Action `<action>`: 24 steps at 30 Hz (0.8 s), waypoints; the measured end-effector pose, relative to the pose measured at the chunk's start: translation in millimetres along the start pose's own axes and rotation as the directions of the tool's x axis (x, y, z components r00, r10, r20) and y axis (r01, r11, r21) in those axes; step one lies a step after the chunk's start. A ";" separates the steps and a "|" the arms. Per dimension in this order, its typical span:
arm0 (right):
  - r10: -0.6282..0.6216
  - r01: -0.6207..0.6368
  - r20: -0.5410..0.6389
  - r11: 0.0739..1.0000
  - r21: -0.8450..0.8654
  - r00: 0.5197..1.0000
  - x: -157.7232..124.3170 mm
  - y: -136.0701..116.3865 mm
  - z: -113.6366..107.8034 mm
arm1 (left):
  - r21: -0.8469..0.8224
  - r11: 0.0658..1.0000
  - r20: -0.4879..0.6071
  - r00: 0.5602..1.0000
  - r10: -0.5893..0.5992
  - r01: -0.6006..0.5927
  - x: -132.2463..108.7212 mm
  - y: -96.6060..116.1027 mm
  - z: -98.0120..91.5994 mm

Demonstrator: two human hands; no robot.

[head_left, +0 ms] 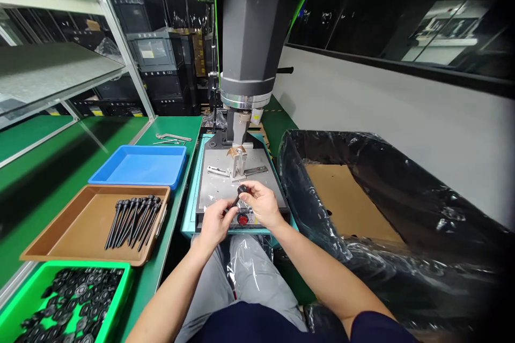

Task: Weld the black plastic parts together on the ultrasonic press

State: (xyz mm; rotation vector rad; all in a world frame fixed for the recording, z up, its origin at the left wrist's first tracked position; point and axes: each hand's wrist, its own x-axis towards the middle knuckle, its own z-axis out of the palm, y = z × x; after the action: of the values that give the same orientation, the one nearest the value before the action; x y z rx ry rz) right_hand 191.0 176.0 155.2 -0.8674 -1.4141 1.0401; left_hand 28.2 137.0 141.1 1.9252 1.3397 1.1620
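Observation:
Both hands are at a black rod with a thick round head [242,189], tilted in front of the machine's metal base plate [217,195]. My left hand [215,222] pinches the thin shaft. Around the head at the upper end close the fingers of my right hand [261,203]; whether a separate cap sits there I cannot tell. Just beyond the hands stands a metal fixture [238,163] with brownish film on top, under the machine's horn [240,129]. A red button [242,219] shows below the hands.
To the left, a brown tray [76,214] holds several similar black rods [132,220], and a green tray [127,278] holds many round black parts [80,300]. A blue tray [139,166] and wrenches [173,138] lie farther back. A large plastic-lined box [341,187] stands at right.

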 end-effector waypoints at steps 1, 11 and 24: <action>0.020 -0.021 0.011 0.999 0.031 1.000 -2.0 1.6 1.7 | -0.002 1.000 0.005 1.000 -0.010 0.010 -2.1 0.5 0.7; 0.211 -0.239 0.297 0.969 0.061 0.931 -16.0 -1.5 17.4 | -0.330 0.911 0.134 0.967 -0.216 0.249 -24.6 -2.3 -4.4; 0.349 -0.387 0.255 0.914 0.120 0.902 -31.9 5.3 41.9 | 0.025 0.910 -0.142 0.903 -0.406 0.414 -66.2 4.6 -104.2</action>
State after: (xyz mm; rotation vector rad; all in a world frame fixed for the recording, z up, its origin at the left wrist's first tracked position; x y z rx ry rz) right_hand 152.6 143.1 139.6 -0.9354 -1.3525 1.5701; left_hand -69.3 68.3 173.2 1.5125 1.7609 1.0605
